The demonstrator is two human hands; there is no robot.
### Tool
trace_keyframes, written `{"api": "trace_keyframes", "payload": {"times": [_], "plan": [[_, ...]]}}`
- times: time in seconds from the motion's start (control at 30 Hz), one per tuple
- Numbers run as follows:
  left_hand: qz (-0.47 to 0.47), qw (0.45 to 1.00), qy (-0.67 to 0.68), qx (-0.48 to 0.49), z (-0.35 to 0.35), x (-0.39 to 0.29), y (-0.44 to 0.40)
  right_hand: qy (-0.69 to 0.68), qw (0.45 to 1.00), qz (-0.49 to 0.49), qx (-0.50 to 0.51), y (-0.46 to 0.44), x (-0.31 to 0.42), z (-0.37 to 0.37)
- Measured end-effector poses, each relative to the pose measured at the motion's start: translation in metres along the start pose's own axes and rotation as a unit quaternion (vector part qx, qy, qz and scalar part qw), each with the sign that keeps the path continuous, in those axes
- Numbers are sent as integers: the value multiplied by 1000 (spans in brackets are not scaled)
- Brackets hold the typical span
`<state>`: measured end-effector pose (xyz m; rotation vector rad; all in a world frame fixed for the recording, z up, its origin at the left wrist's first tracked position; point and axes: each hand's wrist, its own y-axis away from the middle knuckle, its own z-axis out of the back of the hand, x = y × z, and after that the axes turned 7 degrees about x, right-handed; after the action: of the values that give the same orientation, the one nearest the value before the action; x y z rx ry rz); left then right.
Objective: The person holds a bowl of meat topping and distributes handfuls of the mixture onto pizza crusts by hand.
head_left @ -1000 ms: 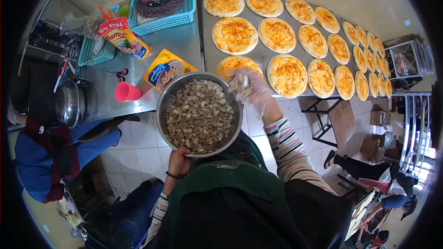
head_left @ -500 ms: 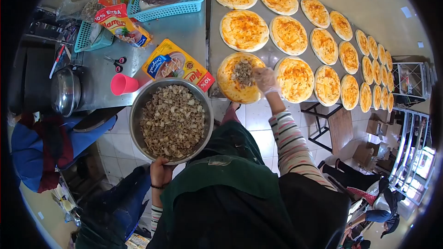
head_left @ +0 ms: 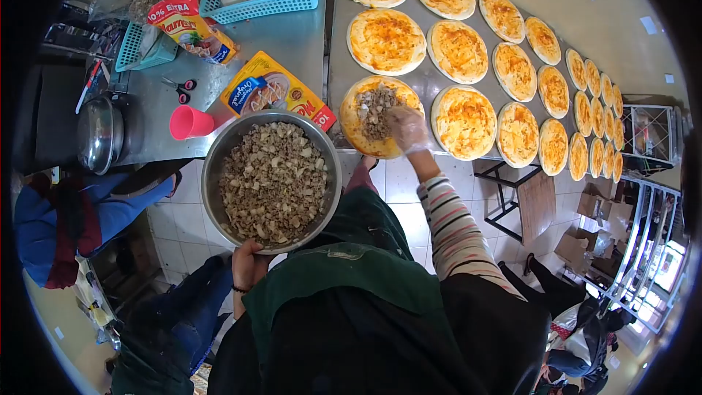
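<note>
My left hand (head_left: 249, 269) grips the near rim of a steel bowl (head_left: 339, 175), which I hold tilted in front of my apron. Chopped cooked meat (head_left: 274, 183) nearly fills the bowl. At the table's front edge lies a round, orange-sauced pizza base (head_left: 380, 148) with a heap of the same meat (head_left: 377, 111) on its upper middle. My right hand (head_left: 411, 130), in a clear plastic glove, bends over that heap from the right. Its fingers are drawn together at the meat, with the tips partly hidden in it.
Several sauced bases (head_left: 464, 123) stand in rows along the metal table (head_left: 338, 44). To the left are a yellow packet (head_left: 274, 88), a pink cup (head_left: 191, 123), scissors (head_left: 180, 88) and a turquoise basket (head_left: 270, 6). A person in blue (head_left: 51, 227) is at the left; others work at lower right.
My right hand has shifted slightly left and down over the base, and the meat heap there is broader. The bowl stays in my left hand. The view has tilted slightly.
</note>
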<state>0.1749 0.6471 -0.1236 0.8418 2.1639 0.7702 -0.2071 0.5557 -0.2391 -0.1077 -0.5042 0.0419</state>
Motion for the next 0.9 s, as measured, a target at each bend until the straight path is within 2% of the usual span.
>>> {"api": "trace_keyframes", "payload": {"times": [0.03,0.07,0.17,0.2,0.37,0.47,0.5,0.57,0.63,0.7,0.73,0.9], "plan": [[-13,1000,-16,-4,-3,1,0,-91,989,81,-85,-4,0,-8],[-27,999,-32,-7,-5,2,0,3,1000,4,12,-6,4,-17],[-23,999,-20,-14,-5,3,2,15,999,19,-46,-10,-27,-30],[-26,999,-20,-15,-5,2,2,146,987,-47,51,-10,-38,-27],[-27,999,-31,-34,-10,4,7,32,994,-106,23,-38,-15,-6],[-35,998,-28,-36,-6,4,8,219,970,75,80,-39,6,-16],[-37,999,-26,-30,-4,5,9,217,970,77,82,-32,17,-16],[-37,998,-25,-34,-8,3,12,90,994,26,59,-19,27,-16],[-38,998,-22,-35,-5,4,14,89,995,25,48,-9,16,-22],[-35,999,-6,-24,4,5,13,21,998,45,43,2,9,-16],[-34,999,-4,-25,3,5,13,-19,997,-20,76,2,27,-3],[-43,999,-13,-23,3,3,13,-2,999,3,54,4,25,-25]]}}
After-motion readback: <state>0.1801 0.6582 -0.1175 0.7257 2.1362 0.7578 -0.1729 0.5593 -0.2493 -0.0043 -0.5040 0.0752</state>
